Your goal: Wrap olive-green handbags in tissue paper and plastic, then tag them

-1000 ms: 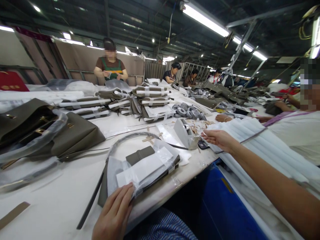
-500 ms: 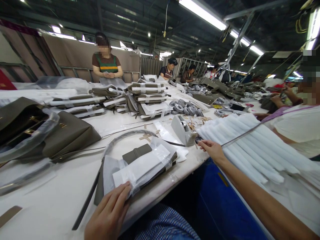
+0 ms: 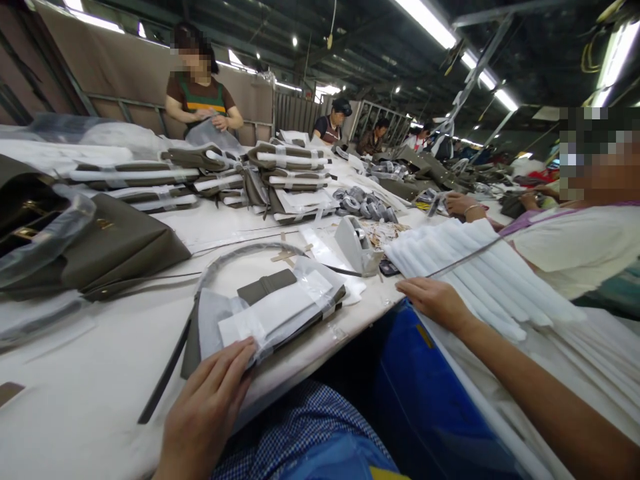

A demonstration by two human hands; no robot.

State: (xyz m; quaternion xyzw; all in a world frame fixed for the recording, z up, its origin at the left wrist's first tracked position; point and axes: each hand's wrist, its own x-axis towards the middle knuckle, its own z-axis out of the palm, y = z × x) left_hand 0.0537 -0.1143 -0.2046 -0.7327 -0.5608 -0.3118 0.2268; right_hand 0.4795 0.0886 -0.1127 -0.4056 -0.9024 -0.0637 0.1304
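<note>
My left hand (image 3: 213, 393) rests with its fingers together on the near edge of a flat, wrapped olive-brown bag part (image 3: 280, 310) with white sheets taped over it. A plastic-wrapped curved handle (image 3: 240, 252) arches behind that part, and a dark strap (image 3: 167, 367) trails to its left. My right hand (image 3: 435, 300) is at the table edge, fingers close together and pointing left, beside white foam rolls (image 3: 465, 273). Whether its fingertips hold anything is hidden. A dark phone-like object (image 3: 389, 268) lies just beyond them, near a grey tape dispenser (image 3: 354, 245).
A large olive-brown bag (image 3: 120, 240) stands at the left. Stacked wrapped pieces (image 3: 285, 173) and tape rolls (image 3: 367, 203) lie farther back. A blue bin (image 3: 425, 393) sits below the table edge. A person (image 3: 590, 233) is close at the right; others work across the table.
The view has shifted, with table items appearing slightly lower-left or higher. My right hand has moved back from the dark object near the dispenser. My left hand stays on the wrapped part.
</note>
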